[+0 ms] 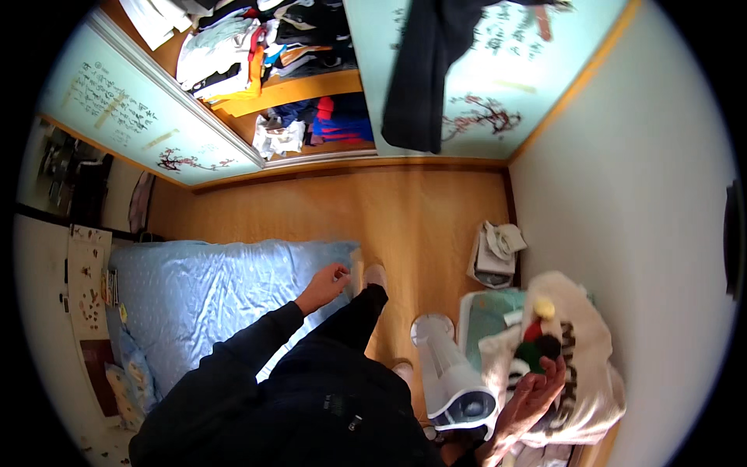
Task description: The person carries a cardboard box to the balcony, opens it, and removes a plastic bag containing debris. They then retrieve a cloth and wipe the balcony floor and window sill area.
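Observation:
Over the edge of a blue bedsheet (233, 280) hangs my left hand (324, 285), its fingers loosely curled and apart, with no object visible in them. My right hand (537, 388), at lower right, reaches over a cream knitted garment (595, 356) with dark lettering and a coloured figure on it. Its fingers are spread, and nothing is plainly gripped; whether the fingertips touch the fabric cannot be told. Beside that hand stands a white tower-shaped appliance (440, 373), and a green plastic bin (475, 315) lies behind the garment.
Ahead is an open wardrobe with folded clothes (233, 58) on its shelves. Dark trousers (417, 82) hang against the sliding door (484, 70). A white box (493, 262) with items on top stands by the right wall. The bed is at left, on a wooden floor (408, 204).

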The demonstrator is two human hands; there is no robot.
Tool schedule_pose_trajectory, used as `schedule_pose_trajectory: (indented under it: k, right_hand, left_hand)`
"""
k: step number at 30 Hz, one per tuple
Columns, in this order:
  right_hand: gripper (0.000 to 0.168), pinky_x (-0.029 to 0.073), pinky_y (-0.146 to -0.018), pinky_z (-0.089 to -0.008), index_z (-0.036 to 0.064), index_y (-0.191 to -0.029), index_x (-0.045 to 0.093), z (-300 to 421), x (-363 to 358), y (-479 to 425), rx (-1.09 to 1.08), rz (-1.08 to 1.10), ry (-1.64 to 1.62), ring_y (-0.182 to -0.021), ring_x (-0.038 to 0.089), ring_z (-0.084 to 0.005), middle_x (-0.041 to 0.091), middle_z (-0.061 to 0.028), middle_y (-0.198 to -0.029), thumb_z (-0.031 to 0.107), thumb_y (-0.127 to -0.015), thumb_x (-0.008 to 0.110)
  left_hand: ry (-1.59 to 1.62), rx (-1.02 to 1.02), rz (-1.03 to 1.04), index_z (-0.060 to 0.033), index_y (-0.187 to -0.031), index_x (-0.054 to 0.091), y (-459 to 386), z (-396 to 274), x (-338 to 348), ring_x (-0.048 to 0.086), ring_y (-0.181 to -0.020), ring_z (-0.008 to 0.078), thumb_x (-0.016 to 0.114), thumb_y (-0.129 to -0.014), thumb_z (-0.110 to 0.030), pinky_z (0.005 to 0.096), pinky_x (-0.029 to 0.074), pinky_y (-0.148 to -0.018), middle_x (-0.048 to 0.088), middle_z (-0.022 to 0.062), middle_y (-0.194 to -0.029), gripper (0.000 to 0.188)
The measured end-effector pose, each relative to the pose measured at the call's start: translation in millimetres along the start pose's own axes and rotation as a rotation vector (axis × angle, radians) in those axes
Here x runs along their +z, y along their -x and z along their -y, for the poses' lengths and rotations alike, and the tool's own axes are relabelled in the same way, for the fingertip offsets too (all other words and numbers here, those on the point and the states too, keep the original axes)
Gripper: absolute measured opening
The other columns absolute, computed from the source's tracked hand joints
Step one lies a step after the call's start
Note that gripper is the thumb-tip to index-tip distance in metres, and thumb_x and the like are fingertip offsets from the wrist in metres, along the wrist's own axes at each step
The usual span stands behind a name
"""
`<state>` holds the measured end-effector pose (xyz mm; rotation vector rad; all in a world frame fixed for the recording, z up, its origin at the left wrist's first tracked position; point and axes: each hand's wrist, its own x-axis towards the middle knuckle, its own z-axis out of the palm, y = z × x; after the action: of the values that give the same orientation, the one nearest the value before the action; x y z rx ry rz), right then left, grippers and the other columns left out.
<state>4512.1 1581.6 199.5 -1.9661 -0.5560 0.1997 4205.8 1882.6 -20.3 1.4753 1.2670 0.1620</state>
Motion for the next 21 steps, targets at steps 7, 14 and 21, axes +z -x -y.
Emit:
schedule_pose_trajectory:
  k: [7,14,21]
  right_hand:
    - [0.063,0.048,-0.074,-0.0274,0.0,-0.149,0.043,50,120,-102,0.065,0.209,0.164,-0.075,0.054,-0.0126,0.061,-0.0121,-0.124,-0.005,-0.089,0.059]
    - [0.059,0.049,-0.073,-0.0294,-0.001,-0.148,0.044,103,274,-211,-0.111,0.538,0.095,-0.079,0.056,-0.0135,0.061,-0.0126,-0.121,0.0,-0.093,0.064]
    - [0.053,0.048,-0.071,-0.0285,0.0,-0.144,0.049,215,453,-280,-0.468,1.065,0.046,-0.075,0.053,-0.0147,0.06,-0.0125,-0.122,0.004,-0.094,0.066]
  left_hand:
    - [0.024,-0.133,-0.005,-0.0003,-0.123,0.06,-86,-30,-84,0.067,-0.08,0.0154,0.063,-0.1,-0.027,0.0301,0.056,-0.069,0.065,0.0084,-0.101,0.035]
    - [0.086,-0.058,-0.199,0.0016,-0.116,0.064,-155,-52,-133,0.068,-0.076,0.0196,0.065,-0.098,-0.027,0.034,0.055,-0.068,0.069,0.0118,-0.093,0.034]
    - [0.336,-0.148,-0.593,0.0021,-0.113,0.066,-170,-43,-181,0.068,-0.073,0.0209,0.066,-0.095,-0.026,0.0362,0.055,-0.069,0.071,0.0127,-0.092,0.034]
